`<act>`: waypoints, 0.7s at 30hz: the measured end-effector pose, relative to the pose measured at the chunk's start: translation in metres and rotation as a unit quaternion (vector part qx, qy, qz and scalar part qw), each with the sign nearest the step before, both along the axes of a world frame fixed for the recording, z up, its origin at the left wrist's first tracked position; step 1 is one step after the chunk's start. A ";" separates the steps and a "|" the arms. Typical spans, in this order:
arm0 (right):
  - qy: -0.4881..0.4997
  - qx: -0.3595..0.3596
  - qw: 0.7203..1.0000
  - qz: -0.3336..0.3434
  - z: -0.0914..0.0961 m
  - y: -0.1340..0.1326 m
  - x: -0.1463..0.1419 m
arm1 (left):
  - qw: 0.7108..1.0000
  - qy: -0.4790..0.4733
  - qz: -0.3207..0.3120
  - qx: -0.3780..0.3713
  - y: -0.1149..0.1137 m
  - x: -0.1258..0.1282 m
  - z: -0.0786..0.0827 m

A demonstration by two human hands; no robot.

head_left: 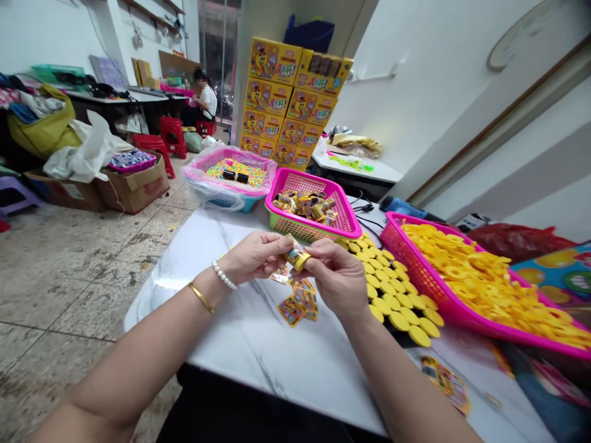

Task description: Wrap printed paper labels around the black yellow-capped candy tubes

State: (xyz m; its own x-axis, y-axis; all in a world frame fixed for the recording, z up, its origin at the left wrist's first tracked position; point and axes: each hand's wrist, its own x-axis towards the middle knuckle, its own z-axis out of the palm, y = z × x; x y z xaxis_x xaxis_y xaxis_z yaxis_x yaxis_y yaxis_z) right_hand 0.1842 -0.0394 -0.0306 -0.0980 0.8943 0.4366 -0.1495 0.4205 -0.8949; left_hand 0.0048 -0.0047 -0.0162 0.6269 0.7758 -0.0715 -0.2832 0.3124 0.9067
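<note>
Both hands meet over the white marble table (258,344). My left hand (256,255) and my right hand (337,277) pinch one small yellow round piece with a printed sticker (297,254) between their fingertips. A pearl bracelet and a gold bangle sit on my left wrist. Several loose printed stickers (299,301) lie on the table just below the hands. Rows of yellow discs (392,295) are laid out to the right of my right hand.
A pink basket (344,215) of finished stickered pieces stands behind the hands. A large pink tray (438,301) of yellow rings is at right. A lined tub of colourful bits (235,169), stacked yellow cartons (290,104), cardboard boxes and a seated person (203,98) are farther back.
</note>
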 end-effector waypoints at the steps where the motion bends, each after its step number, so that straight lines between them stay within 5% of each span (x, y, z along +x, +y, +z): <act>1: -0.020 -0.003 1.000 0.001 -0.001 0.000 0.001 | 1.000 0.011 0.006 -0.005 0.000 0.001 -0.001; 9: -0.058 0.054 0.995 -0.063 -0.003 0.000 0.001 | 1.000 0.008 -0.020 -0.018 -0.003 0.002 0.001; 14: -0.145 0.079 0.983 -0.086 0.005 -0.005 -0.005 | 0.996 0.076 0.028 -0.048 -0.007 0.006 0.001; 21: -0.078 -0.073 0.994 -0.028 0.002 0.000 -0.003 | 0.994 0.104 0.000 -0.035 -0.002 0.001 0.003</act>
State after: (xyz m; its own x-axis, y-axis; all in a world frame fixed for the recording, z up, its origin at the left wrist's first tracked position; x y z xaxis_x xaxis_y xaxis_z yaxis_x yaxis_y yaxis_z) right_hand 0.1808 -0.0395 -0.0290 -0.1021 0.9529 0.2855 0.0156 0.2885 -0.9573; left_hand 0.0055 -0.0070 -0.0130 0.5937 0.7640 -0.2528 -0.0925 0.3768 0.9217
